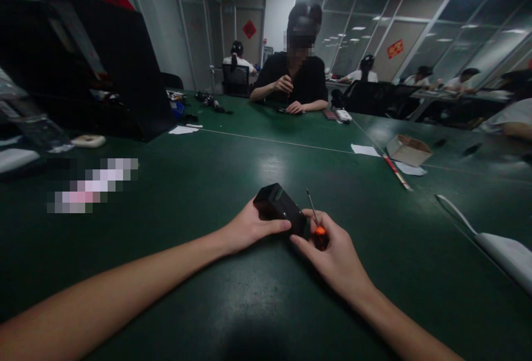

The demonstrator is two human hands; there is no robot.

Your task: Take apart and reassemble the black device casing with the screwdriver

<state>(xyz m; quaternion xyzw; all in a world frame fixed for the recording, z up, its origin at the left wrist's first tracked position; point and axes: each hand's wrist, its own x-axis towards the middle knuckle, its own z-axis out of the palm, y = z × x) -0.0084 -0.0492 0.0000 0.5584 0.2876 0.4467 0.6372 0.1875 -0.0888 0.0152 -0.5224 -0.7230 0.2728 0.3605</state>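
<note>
Two hands meet over one small black device (280, 211) in the middle of the green surface (174, 228). The left hand (249, 227) wraps the device from its near-left side, thumb laid along the lower edge and fingers curled behind, so the box is tilted up on one end with its lower corner at or close to the surface. The right hand (332, 256) closes around a small screwdriver (316, 222) with an orange handle; the metal shaft points up and away from the hand, its tip in the air just right of the device and not touching it. The index finger of that hand reaches forward to the device's near end.

Judging by this, the step in hand is steadying and turning the device to find a screw, with the driver held ready but not yet applied. The next move would call for swinging the tip down onto the chosen face while the left hand keeps the box from rolling; no screw head is visible from here.

Beyond the hands, across the surface, a person in black (293, 81) works with their own hands. Right of the right hand and farther off lie a cardboard box (409, 150) and a red pen (397, 173).
</note>
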